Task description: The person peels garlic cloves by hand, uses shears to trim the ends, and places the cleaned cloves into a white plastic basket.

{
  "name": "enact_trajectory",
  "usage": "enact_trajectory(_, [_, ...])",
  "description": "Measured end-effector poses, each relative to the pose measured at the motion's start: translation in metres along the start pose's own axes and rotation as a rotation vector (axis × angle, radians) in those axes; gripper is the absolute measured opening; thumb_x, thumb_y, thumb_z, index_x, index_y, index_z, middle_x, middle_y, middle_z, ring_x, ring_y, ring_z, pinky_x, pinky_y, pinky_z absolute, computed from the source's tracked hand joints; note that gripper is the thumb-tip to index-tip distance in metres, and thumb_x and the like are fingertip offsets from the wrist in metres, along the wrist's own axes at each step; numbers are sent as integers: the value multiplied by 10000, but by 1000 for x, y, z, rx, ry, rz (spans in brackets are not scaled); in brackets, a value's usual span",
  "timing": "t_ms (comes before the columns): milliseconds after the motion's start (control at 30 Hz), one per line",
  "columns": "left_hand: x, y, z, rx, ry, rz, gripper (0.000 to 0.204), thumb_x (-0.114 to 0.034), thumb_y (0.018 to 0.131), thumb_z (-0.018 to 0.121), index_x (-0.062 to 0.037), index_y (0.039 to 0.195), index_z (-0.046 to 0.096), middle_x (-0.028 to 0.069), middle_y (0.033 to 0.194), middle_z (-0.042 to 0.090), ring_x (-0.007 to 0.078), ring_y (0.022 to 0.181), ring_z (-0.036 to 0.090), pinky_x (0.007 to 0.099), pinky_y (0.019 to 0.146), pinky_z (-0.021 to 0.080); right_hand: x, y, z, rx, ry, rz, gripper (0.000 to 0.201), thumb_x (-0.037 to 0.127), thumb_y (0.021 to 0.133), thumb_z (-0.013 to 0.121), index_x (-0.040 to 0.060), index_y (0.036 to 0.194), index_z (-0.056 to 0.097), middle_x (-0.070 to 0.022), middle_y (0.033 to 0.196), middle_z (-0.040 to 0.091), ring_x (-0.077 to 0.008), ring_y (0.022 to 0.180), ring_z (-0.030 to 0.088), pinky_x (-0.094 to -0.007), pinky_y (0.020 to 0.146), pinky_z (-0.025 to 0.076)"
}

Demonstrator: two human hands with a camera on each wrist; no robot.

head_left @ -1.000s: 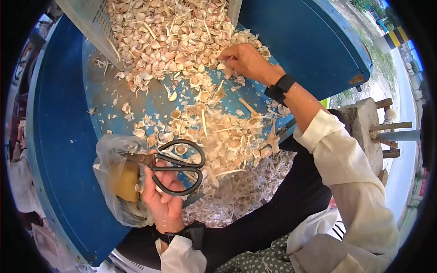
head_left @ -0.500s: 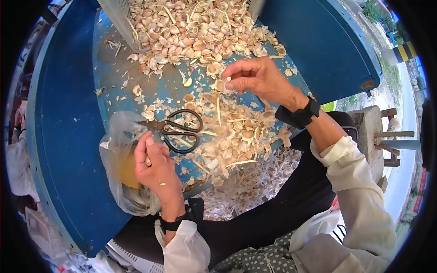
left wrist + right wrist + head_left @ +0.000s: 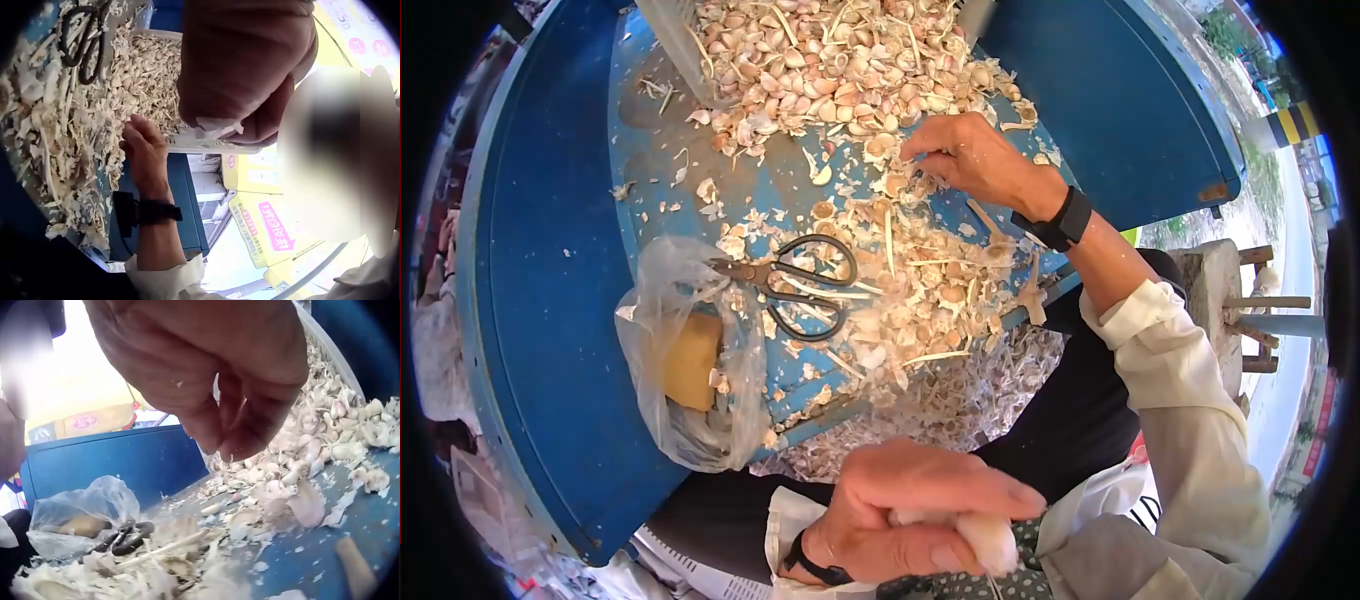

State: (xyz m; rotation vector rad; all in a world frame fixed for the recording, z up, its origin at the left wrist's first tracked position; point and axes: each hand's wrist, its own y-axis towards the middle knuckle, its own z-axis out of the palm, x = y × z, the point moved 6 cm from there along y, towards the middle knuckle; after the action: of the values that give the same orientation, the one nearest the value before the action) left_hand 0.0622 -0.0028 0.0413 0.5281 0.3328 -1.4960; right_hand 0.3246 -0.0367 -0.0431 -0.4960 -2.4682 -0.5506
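Note:
In the head view my left hand (image 3: 920, 505) is close to the body at the bottom, thumb and fingers gripping a pale whitish piece (image 3: 988, 540). A thin papery edge of the whitish piece (image 3: 219, 127) shows under the fingers in the left wrist view. My right hand (image 3: 980, 160) reaches to the near edge of a heap of garlic cloves (image 3: 820, 75), fingers bent and fingertips brought together low over the loose skins. In the right wrist view the right hand (image 3: 219, 381) covers its own fingertips; I cannot tell whether they hold anything.
Black-handled scissors (image 3: 785, 285) lie on the blue surface beside a clear plastic bag (image 3: 740, 400) with a yellowish block (image 3: 693, 362) inside. Garlic skins and stalks (image 3: 930, 270) spread across the middle. A pale crate (image 3: 680, 50) stands at the back; blue side panels (image 3: 540, 300) flank the surface.
My left hand let go of the scissors, leaving them beside the bag, then moved right and down towards the body, where it grips the whitish piece. The right hand came back slightly, then returned towards the heap.

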Motion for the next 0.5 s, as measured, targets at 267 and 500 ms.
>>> enact_trajectory(267, [-8,-7,42,328,-140,89,222,-98,825,713,88,943,688,204,862,684,260,682,686,315,572,553,-24,2,15,176,-33,151,61,69,802,617,18,796,585,-72,728,574,-158,638,550,-295,588,452])
enact_trajectory(500, [-12,-9,43,300,-196,95,222,-80,807,731,93,940,689,207,832,673,257,647,672,314,556,543,-23,36,22,9,-121,-29,113,81,795,615,7,881,606,-133,749,592,-284,703,567,-364,661,467])
